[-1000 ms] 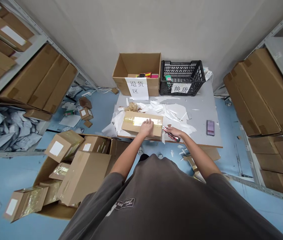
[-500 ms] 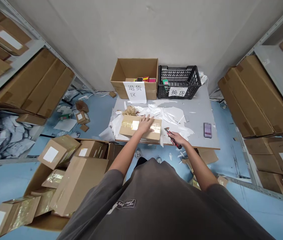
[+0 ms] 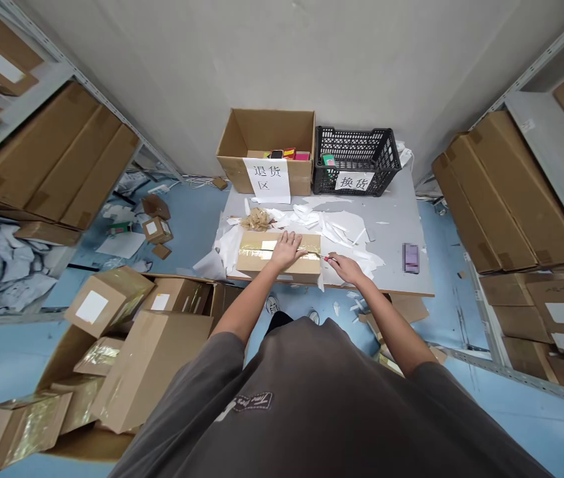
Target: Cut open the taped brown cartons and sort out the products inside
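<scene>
A taped cardboard box lies at the front edge of the grey table, with a white label partly under my left hand. That hand rests on the box top, fingers stretched out and holding nothing. My right hand is closed around a red and black box cutter. The cutter's tip meets the right end of the box's top, near the clear tape; the exact blade contact is too small to make out.
Behind stand an open carton and a black plastic crate, both with paper signs. Scraps of white paper and crumpled brown tape litter the table. A phone lies right. A large carton of boxes stands left; shelves flank both sides.
My right hand has moved left and slightly up, bringing the box cutter to the box's right end. The box looks turned a little straighter, and my left hand stays on top.
</scene>
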Tool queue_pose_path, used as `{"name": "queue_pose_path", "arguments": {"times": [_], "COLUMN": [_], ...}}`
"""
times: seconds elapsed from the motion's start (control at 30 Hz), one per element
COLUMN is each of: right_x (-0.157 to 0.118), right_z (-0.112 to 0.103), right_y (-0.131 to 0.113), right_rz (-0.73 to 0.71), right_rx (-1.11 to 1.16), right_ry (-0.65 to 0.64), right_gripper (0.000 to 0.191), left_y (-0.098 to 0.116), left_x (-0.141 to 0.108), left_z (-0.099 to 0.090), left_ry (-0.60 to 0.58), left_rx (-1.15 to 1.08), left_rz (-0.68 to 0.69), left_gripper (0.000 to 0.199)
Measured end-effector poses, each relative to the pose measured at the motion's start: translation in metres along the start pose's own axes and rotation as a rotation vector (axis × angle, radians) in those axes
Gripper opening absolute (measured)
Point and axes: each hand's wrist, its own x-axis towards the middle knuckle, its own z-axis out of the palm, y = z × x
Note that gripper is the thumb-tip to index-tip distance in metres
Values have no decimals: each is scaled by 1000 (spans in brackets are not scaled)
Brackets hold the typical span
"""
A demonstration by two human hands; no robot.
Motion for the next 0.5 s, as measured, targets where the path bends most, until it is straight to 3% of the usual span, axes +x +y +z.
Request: {"name": "queue_pose_path", "arguments": {"times": [0.1, 0.27, 0.5], "right_x": [4, 4, 22], "right_z": [7, 15, 19], "right_y": [-1, 12, 16], "right_rz": [1, -6, 23], "right_rx": [-131, -365, -304], "right_ry": [33, 109, 150], "right_gripper": [35, 43, 41], "left_y": [-1, 0, 1], "left_x": [1, 0, -8], "left_z": [6, 13, 17], "left_ry": [40, 132, 193], "left_rx": [-26, -95, -187], "left_rz": [10, 35, 49], "left_gripper": [98, 79, 73]}}
